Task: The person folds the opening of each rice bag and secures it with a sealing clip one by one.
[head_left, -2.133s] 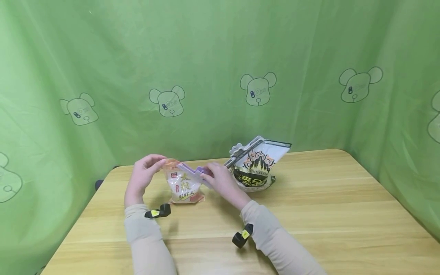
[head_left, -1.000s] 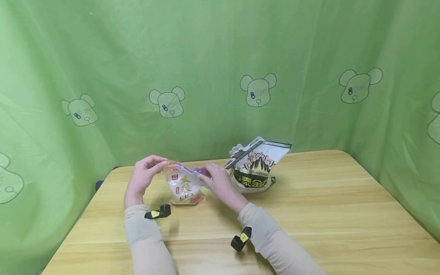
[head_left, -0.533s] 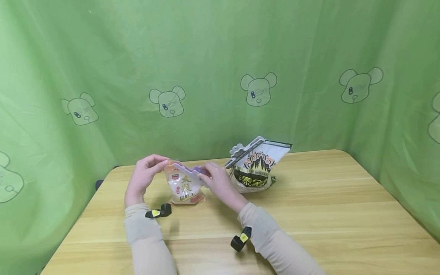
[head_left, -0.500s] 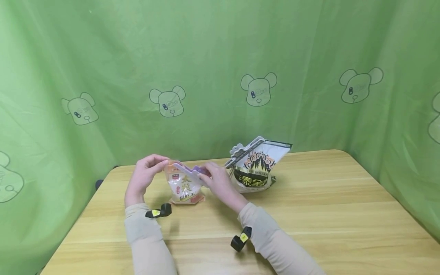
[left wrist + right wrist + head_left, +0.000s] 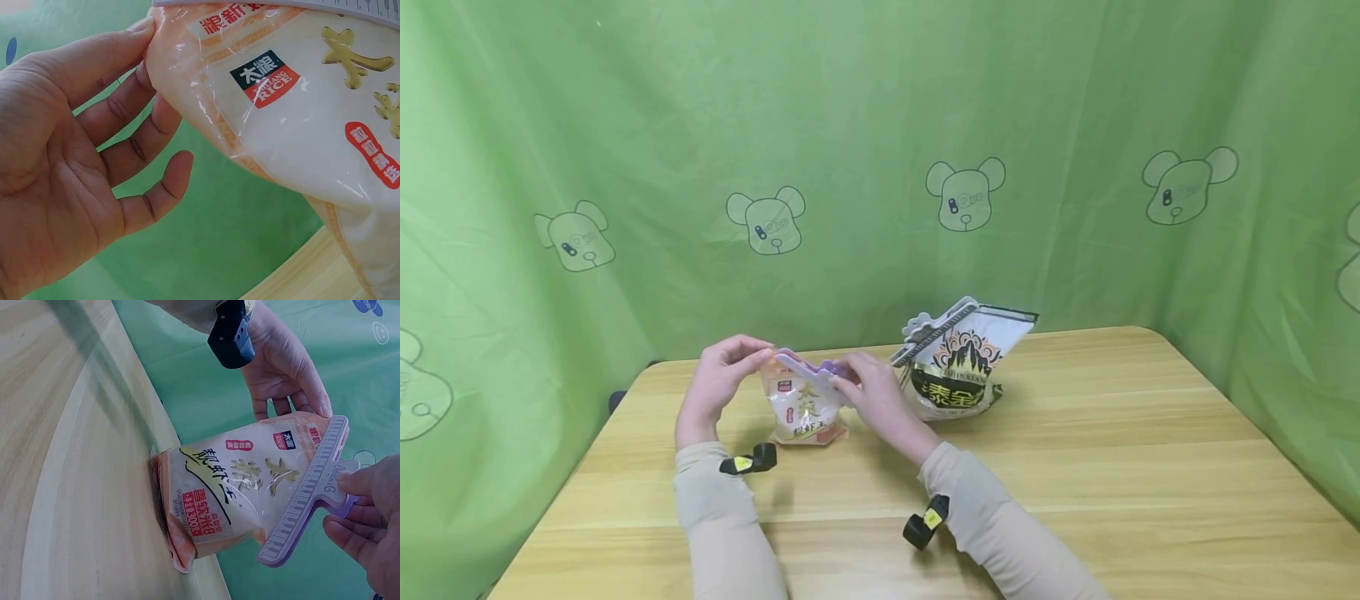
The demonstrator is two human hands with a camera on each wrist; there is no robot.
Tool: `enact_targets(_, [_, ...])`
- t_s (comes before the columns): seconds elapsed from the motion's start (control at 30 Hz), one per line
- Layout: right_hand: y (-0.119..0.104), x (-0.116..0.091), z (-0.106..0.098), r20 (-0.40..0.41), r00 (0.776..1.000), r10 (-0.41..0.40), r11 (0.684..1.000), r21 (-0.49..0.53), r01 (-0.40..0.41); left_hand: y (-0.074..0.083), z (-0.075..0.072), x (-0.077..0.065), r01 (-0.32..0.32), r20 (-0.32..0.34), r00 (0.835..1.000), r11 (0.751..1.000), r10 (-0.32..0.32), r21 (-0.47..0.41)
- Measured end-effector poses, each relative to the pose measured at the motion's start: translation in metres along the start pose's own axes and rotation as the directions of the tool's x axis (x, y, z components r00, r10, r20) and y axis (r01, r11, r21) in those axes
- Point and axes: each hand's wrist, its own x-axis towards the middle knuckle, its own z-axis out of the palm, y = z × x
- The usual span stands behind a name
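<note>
A small clear-and-orange bag of rice (image 5: 797,412) stands on the table. My left hand (image 5: 711,383) pinches its upper left corner between thumb and index finger; in the left wrist view the other fingers of this left hand (image 5: 69,131) are loosely bent beside the bag. A long purple bag clip (image 5: 306,494) lies slanted across the bag's top, its far end close to the left fingertips. My right hand (image 5: 369,519) pinches the clip's handle between thumb and fingers. In the left wrist view only a strip of the clip (image 5: 356,7) shows, bearing scale marks.
Right of the hands, a larger black-and-white bag (image 5: 958,375) leans at the back of the wooden table (image 5: 1075,467); a pale grey clip (image 5: 936,325) runs across its slanted top. A green curtain (image 5: 865,100) with bear heads surrounds the table's back and sides.
The purple clip and right hand have shifted slightly left, bringing the clip's far end nearer the left fingertips. The left hand has moved a little right, keeping its pinch. The larger bag stays put.
</note>
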Motion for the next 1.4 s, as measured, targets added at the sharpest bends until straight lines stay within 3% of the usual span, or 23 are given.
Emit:
enact_targets(0.67, [-0.004, 0.000, -0.001, -0.026, 1.000, -0.006, 0.999, 0.046, 0.007, 0.009, 0.001, -0.002, -0.024, -0.023, 0.999, 1.000, 0.024, 0.019])
enact_targets(1.13, [-0.006, 0.005, -0.006, 0.065, 0.996, 0.067, 0.996, 0.063, -0.071, 0.000, -0.006, -0.004, -0.009, -0.042, 0.999, 1.000, 0.009, 0.000])
enact_targets(1.4, [-0.009, 0.009, -0.016, 0.064, 0.997, 0.045, 0.995, 0.082, -0.050, -0.002, -0.007, -0.004, 0.019, -0.057, 0.998, 1.000, -0.019, 0.006])
